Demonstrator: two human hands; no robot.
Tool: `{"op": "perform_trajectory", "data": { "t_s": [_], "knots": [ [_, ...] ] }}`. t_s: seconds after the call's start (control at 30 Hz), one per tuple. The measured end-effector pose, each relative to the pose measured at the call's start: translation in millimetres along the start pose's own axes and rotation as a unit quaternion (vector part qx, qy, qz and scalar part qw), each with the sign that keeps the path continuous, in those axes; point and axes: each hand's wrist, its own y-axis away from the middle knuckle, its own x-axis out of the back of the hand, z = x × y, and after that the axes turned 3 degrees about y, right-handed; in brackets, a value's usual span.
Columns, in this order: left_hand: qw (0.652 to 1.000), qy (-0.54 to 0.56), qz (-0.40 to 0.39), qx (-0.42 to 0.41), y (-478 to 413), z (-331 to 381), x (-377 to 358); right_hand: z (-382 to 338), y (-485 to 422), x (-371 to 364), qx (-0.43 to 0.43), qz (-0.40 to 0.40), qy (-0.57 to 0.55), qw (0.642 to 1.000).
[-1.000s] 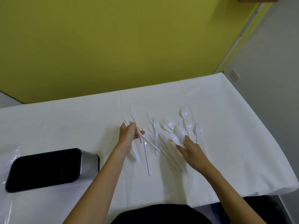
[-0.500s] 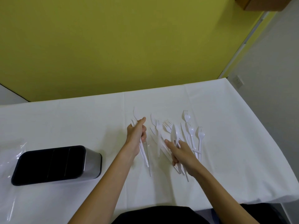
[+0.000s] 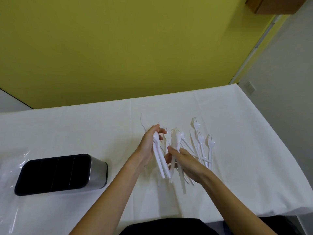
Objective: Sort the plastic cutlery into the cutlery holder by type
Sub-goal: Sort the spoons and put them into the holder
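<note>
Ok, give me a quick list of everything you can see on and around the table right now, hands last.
cutlery holder: one, black inside with a metal shell, standing on the table's left, compartments look empty
loose forks: three clear ones, white, lying right of the hands
cutlery pile: count unclear, white, under and between the hands
clear plastic sheet: one, transparent, far left of the table
tablecloth: one, white, covering the table
wall: yellow-green, behind the table
wall socket: one, white, right wall
left hand: holds a bundle of white handles
right hand: grips several white pieces
</note>
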Motion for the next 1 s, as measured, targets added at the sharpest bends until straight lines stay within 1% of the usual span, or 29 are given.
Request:
{"op": "perform_trajectory", "data": {
  "t_s": [0.07,0.1,0.2,0.3,0.37,0.43,0.5,0.57,0.6,0.67,0.73,0.77,0.83,0.9,1.0],
  "knots": [
    [0.997,-0.078,0.005,-0.004,-1,1,-2,-2,4,-1,-0.013,-0.043,-0.081,0.996],
    [0.994,-0.112,0.005,-0.012,-2,1,-1,-2,7,0,-0.012,-0.066,-0.104,0.992],
    [0.981,-0.191,-0.008,-0.026,-2,-1,3,-2,13,0,0.003,-0.125,-0.097,0.987],
    [0.982,-0.182,-0.041,-0.036,3,-3,4,-1,13,-4,0.006,-0.141,-0.141,0.98],
    [0.983,-0.17,-0.043,-0.056,5,-3,3,1,13,-5,0.022,-0.146,-0.173,0.974],
    [0.98,-0.183,-0.042,-0.067,5,-1,3,-1,14,-5,0.038,-0.142,-0.169,0.975],
    [0.985,-0.158,-0.031,-0.07,5,2,4,-3,18,-4,0.048,-0.122,-0.144,0.981],
    [0.992,-0.097,-0.008,-0.084,4,6,8,-3,17,-3,0.04,-0.074,-0.119,0.989],
    [0.991,-0.086,-0.019,-0.101,3,8,10,-3,16,-1,0.035,-0.044,-0.092,0.994],
    [0.977,-0.142,-0.079,-0.135,5,9,16,-4,15,1,0.037,0.013,-0.009,0.999],
    [0.954,-0.228,-0.129,-0.147,8,10,18,-5,14,3,0.055,0.054,0.088,0.993],
    [0.944,-0.261,-0.131,-0.152,8,9,17,-5,14,3,0.067,0.073,0.135,0.986],
    [0.938,-0.28,-0.113,-0.17,7,9,15,-6,12,2,0.094,0.099,0.201,0.97],
    [0.944,-0.263,-0.094,-0.177,6,9,13,-6,10,3,0.107,0.109,0.228,0.962],
    [0.949,-0.245,-0.094,-0.172,3,7,11,-8,9,5,0.103,0.108,0.227,0.962]
  ]
}}
